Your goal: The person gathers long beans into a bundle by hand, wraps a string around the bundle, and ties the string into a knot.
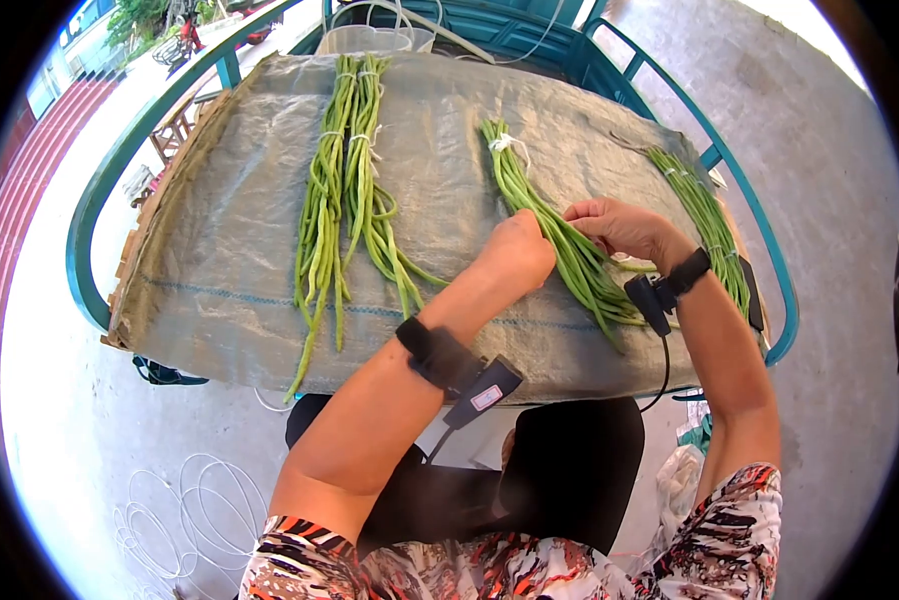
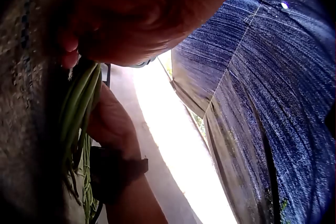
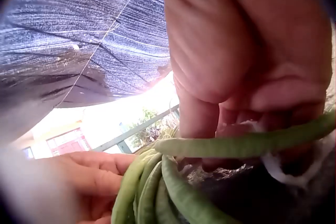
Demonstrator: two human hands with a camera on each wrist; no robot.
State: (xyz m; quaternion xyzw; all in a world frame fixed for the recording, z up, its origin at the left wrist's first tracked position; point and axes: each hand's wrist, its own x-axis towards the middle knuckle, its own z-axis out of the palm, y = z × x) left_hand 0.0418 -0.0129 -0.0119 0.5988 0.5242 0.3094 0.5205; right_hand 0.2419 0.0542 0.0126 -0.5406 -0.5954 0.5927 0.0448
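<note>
On the sheet, a bundle of green long beans (image 1: 572, 262) is tied with white string (image 1: 504, 143) at its far end. My left hand (image 1: 517, 252) grips this bundle around its middle; its fingers are partly hidden in the head view. Just right of it, my right hand (image 1: 624, 228) is bent over the same beans, thumb and forefinger close to them. In the right wrist view, the curled fingers of my right hand (image 3: 247, 50) hold a white string (image 3: 283, 174), which loops out below a single bean (image 3: 247, 142).
Two tied bean bundles (image 1: 329, 200) lie to the left and another bundle (image 1: 707, 215) lies at the right edge. Beneath them is a grey woven sheet (image 1: 229, 220) on a cart with blue-green rails (image 1: 94, 230). A clear tub (image 1: 369, 40) stands behind.
</note>
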